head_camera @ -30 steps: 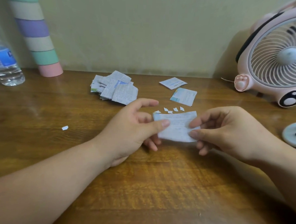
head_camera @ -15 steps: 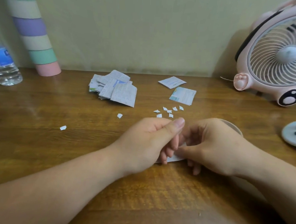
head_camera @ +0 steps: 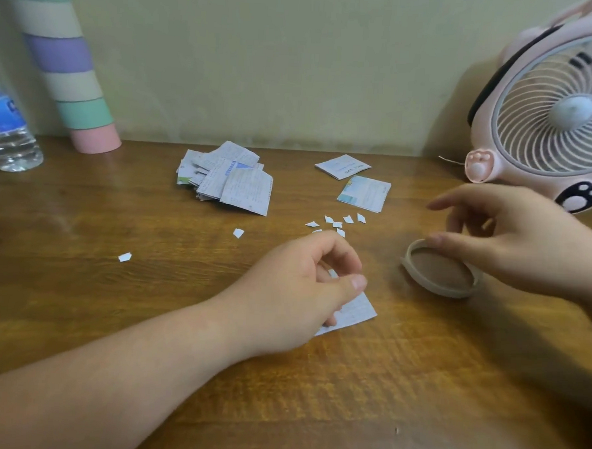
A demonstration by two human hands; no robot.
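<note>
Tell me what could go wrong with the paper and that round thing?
1. The left hand pinches the folded white printed paper at one end only; it might slip or unfold on the brown wooden table.
2. The right hand hovers at the round beige ring; a clumsy grab could knock it away.
3. The pink round fan stands near the tiny white paper scraps; if it blows, they may scatter.

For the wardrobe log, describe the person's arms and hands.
The left hand wears no glove or ring; its thumbnail is short and unpainted. The left forearm is bare, with no sleeve, watch or bracelet. The right hand is blurred; no glove, ring or sleeve shows there.
</note>
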